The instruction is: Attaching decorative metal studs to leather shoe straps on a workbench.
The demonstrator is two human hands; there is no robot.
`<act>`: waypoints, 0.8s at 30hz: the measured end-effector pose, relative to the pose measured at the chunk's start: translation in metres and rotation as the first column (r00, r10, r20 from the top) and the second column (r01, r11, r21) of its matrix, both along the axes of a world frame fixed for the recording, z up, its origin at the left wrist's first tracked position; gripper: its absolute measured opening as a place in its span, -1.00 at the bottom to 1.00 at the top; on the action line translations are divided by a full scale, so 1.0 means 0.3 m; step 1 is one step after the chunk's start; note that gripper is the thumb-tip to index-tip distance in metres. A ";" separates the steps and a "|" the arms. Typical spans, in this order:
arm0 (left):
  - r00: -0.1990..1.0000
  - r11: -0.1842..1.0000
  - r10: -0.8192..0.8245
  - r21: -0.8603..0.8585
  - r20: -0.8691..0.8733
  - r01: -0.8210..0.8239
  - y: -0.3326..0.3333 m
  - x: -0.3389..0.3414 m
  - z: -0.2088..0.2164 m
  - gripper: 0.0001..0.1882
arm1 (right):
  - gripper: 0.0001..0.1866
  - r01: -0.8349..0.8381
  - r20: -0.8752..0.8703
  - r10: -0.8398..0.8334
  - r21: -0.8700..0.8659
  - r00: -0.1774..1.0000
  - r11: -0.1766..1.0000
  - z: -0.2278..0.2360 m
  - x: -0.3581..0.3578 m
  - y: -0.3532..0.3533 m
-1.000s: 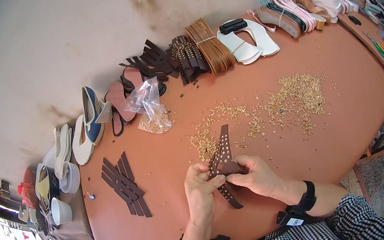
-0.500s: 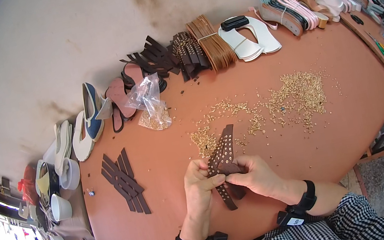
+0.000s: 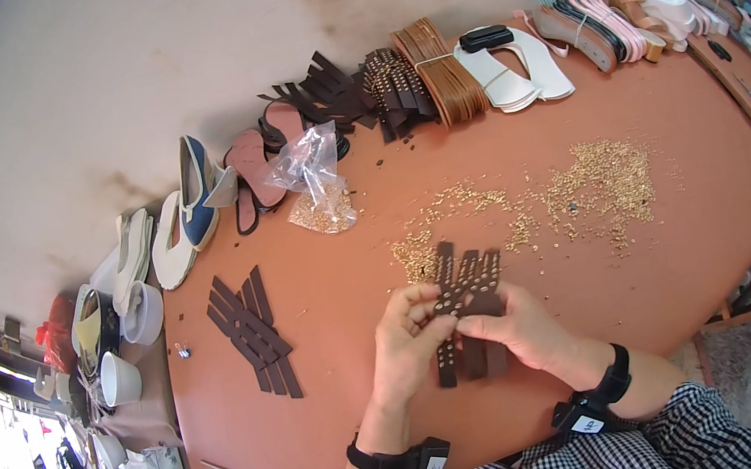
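One dark-brown interlaced strap piece [image 3: 470,280], gold-studded, over the near part of the table [image 3: 348,428], gripped between thumbs and fingers of your left hand [image 3: 406,344] and right hand [image 3: 522,323]; whether it touches the surface is hard to tell. Beyond it from you: gold studs [image 3: 607,181], loose in heaps, and a clear plastic bag [image 3: 315,167] of small gold pieces [image 3: 322,212]; to your left, plain dark strips [image 3: 255,342], interlaced, lying flat.

Stained pale wall [image 3: 197,56], brown table [image 3: 353,457]
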State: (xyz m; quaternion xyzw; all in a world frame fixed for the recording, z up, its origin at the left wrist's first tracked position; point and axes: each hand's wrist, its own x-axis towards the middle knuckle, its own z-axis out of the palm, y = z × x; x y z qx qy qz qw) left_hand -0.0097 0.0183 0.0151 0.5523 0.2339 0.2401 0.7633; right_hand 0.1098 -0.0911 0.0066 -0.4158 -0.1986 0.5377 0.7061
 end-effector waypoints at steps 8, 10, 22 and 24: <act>0.832 0.828 0.390 0.546 -0.394 -0.130 0.156 -0.128 0.017 -0.87 | -0.89 0.056 -0.112 -0.070 -0.126 0.991 0.990 0.015 0.051 -0.013; 0.740 0.843 0.289 0.527 -0.608 0.104 0.166 -0.143 0.010 -0.84 | -0.89 0.077 -0.105 -0.092 -0.138 0.990 0.987 0.017 0.050 -0.011; 0.800 0.673 0.302 0.711 -0.519 0.206 0.144 -0.122 0.020 -0.78 | -0.90 0.129 -0.079 -0.140 -0.131 0.987 0.983 -0.017 0.068 -0.008; 0.852 0.599 0.198 0.748 -0.485 0.286 0.130 -0.109 0.027 -0.83 | -0.89 0.167 -0.057 -0.176 -0.138 0.983 0.976 -0.016 0.072 -0.008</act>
